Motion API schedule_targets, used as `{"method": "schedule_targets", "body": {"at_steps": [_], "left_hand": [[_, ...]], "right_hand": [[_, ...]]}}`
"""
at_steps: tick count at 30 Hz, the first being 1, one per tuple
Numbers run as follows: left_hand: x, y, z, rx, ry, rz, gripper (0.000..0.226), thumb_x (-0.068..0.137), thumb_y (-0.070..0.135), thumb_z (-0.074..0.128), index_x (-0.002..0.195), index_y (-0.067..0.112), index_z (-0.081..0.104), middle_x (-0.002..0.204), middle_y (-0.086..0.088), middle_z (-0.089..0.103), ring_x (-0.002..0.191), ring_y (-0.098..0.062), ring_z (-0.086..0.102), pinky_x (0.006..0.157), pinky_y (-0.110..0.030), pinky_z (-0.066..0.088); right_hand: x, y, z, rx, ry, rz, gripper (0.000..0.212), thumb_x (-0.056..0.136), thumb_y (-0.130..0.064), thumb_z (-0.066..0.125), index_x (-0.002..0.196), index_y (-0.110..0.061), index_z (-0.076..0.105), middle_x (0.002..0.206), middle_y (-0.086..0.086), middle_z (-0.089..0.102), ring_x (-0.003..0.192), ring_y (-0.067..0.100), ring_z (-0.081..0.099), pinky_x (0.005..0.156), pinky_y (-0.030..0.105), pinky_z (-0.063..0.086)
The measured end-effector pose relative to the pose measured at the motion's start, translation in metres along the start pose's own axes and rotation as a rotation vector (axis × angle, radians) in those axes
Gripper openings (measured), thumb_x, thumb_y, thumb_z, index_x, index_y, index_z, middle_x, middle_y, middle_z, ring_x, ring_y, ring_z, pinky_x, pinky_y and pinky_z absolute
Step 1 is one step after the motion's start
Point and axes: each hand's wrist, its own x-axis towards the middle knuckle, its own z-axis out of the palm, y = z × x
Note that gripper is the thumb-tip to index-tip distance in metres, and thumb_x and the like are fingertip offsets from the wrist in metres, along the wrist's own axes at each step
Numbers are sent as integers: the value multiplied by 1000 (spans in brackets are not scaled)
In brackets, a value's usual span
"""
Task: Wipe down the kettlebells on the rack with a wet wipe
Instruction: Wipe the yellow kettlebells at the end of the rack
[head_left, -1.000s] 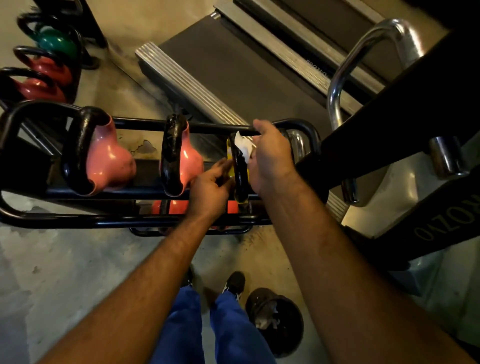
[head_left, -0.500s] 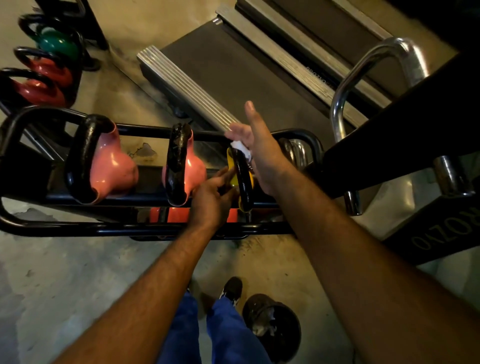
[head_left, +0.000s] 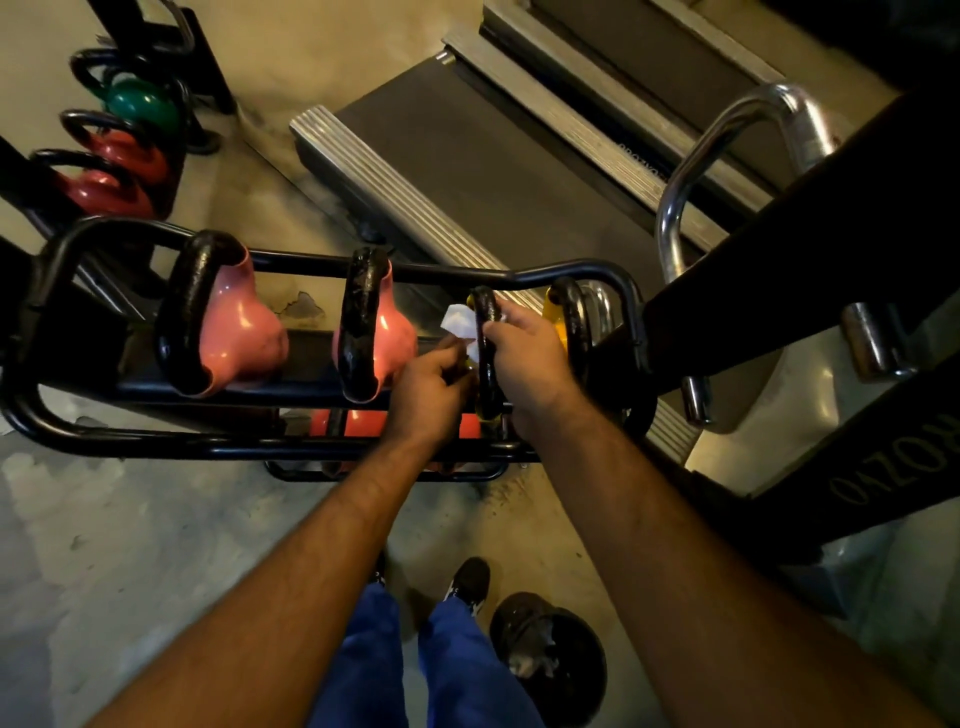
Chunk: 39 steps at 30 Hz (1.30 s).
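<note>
A black tubular rack (head_left: 156, 447) holds two pink kettlebells (head_left: 239, 332) (head_left: 395, 338) and two small yellow ones. My right hand (head_left: 524, 358) grips the black handle of the nearer yellow kettlebell (head_left: 485, 312). A white wet wipe (head_left: 457, 319) sticks up just left of that handle. My left hand (head_left: 431, 379) is beside it, its curled fingertips pinching the wipe's lower edge. The second yellow kettlebell (head_left: 563, 322) stands right of my right hand. Orange-red kettlebells (head_left: 358, 423) show on the shelf below, mostly hidden.
A second rack at the back left carries a green kettlebell (head_left: 140, 104) and red kettlebells (head_left: 104, 192). A treadmill deck (head_left: 467, 156) lies behind the rack. A chrome handle (head_left: 727, 135) and a dark machine frame (head_left: 831, 234) crowd the right. A dark bin (head_left: 561, 660) stands by my feet.
My right hand went from wiping with the wipe, to opening over the handle, to gripping the handle. The wipe is now on the handle's left side at my left hand's fingertips.
</note>
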Motion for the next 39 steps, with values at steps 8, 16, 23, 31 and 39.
{"method": "schedule_targets", "body": {"at_steps": [8, 16, 23, 31, 39], "left_hand": [[2, 4, -2, -5, -22, -93, 42, 95, 10, 62, 134, 25, 61, 129, 3, 67, 118, -16, 63, 95, -42, 57], [-1, 10, 0, 44, -29, -76, 42, 90, 5, 67, 130, 17, 64, 130, -4, 66, 123, -22, 61, 102, -47, 52], [-6, 16, 5, 233, 45, 39, 31, 100, 3, 43, 127, -2, 59, 84, 0, 73, 82, -9, 70, 68, -19, 56], [-9, 13, 3, 55, -30, -21, 33, 97, 5, 57, 125, 19, 65, 99, 11, 70, 101, -9, 69, 80, -22, 59], [-6, 16, 3, 49, -22, -61, 37, 91, 9, 67, 125, 23, 65, 107, 5, 72, 105, -13, 68, 91, -39, 58]], "right_hand": [[-14, 12, -18, -68, 41, -13, 38, 92, -11, 57, 129, -11, 67, 119, 9, 71, 108, 22, 68, 93, 43, 58], [-24, 45, -24, -421, 0, -142, 40, 93, -8, 54, 128, -21, 68, 115, 1, 72, 108, 18, 66, 94, 44, 57], [-21, 11, 8, -14, 45, -239, 60, 98, -2, 49, 155, -15, 35, 154, 8, 46, 142, 19, 43, 117, 41, 40], [-21, 46, -13, -12, -22, -229, 44, 96, -9, 50, 138, -16, 59, 119, 0, 70, 115, 12, 66, 102, 41, 54], [-29, 48, -30, -341, 94, -235, 21, 97, -18, 58, 109, -23, 74, 98, -6, 72, 93, 12, 67, 77, 35, 59]]}}
